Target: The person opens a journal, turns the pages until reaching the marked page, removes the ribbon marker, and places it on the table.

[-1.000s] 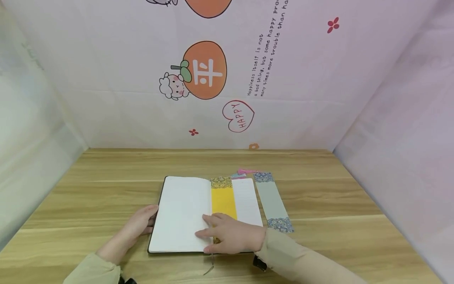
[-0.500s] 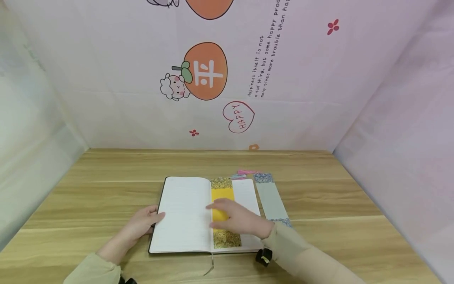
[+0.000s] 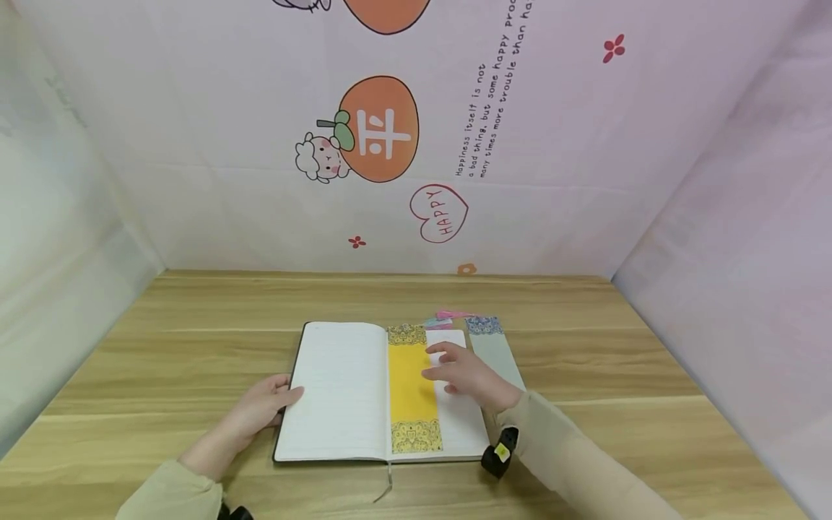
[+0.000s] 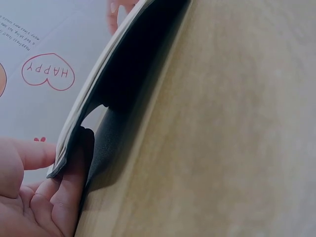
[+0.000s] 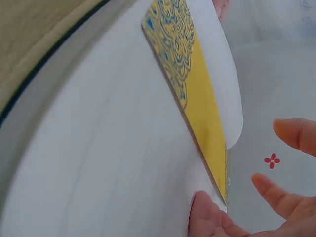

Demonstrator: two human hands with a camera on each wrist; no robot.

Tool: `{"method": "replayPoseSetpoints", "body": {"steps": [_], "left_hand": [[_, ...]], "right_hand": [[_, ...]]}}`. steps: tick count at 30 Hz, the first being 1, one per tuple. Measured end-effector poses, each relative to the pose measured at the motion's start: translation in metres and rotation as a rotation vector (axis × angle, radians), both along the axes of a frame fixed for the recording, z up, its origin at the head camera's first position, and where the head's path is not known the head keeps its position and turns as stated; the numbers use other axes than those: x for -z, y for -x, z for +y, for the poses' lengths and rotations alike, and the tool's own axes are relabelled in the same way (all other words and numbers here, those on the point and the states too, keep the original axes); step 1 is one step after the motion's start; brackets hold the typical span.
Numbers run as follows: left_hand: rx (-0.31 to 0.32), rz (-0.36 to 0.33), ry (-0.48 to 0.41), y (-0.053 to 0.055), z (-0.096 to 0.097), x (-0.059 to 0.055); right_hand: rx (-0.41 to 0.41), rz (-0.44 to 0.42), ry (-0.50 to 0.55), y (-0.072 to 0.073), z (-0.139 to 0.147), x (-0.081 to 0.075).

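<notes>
A notebook (image 3: 338,390) lies spread wide in the head view, white pages up, with a dark cover. My left hand (image 3: 260,408) pinches its left edge; in the left wrist view the thumb (image 4: 37,154) is on the pages and the fingers are under the dark cover (image 4: 133,59), which is raised off the table there. A yellow bookmark (image 3: 412,383) with patterned ends lies along the fold on the right page. Over that page, at the bookmark's right side, my right hand (image 3: 468,375) holds nothing, its fingers spread apart in the right wrist view.
A pale grey-green bookmark (image 3: 492,354) with blue patterned ends lies right of the notebook, partly hidden by the right arm. Pink and blue tassels (image 3: 448,318) lie behind the notebook. A ribbon (image 3: 388,484) hangs out at the front. A printed cloth (image 3: 539,224) stands behind the table.
My right hand has lifted off the fold and moved right and away from me, uncovering the yellow bookmark. My left thumb has come over onto the left page's edge.
</notes>
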State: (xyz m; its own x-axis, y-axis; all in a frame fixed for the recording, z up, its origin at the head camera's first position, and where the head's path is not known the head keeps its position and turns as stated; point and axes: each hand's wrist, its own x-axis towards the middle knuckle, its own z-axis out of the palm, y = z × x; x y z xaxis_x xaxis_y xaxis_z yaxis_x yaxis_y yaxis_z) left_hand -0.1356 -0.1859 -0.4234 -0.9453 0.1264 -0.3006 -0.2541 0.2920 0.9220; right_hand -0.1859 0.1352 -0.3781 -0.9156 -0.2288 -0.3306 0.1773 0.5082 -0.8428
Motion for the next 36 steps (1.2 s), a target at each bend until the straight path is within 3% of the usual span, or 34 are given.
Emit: {"method": "replayPoseSetpoints", "body": {"steps": [6, 12, 20, 30, 36], "left_hand": [[0.002, -0.001, -0.005, 0.001, 0.000, 0.001], [0.009, 0.002, -0.013, 0.000, 0.000, 0.000], [0.009, 0.003, -0.017, -0.001, 0.000, -0.001], [0.003, 0.000, -0.003, 0.000, 0.000, 0.000], [0.004, 0.008, 0.005, -0.001, -0.001, -0.002]], "right_hand": [[-0.012, -0.028, -0.024, 0.005, -0.007, 0.006], [-0.027, 0.068, -0.149, 0.008, -0.026, 0.011], [-0.030, 0.169, -0.229, 0.011, -0.040, 0.019], [-0.006, 0.101, -0.041, 0.015, -0.031, 0.015], [0.005, 0.073, 0.047, 0.024, -0.015, 0.012]]}}
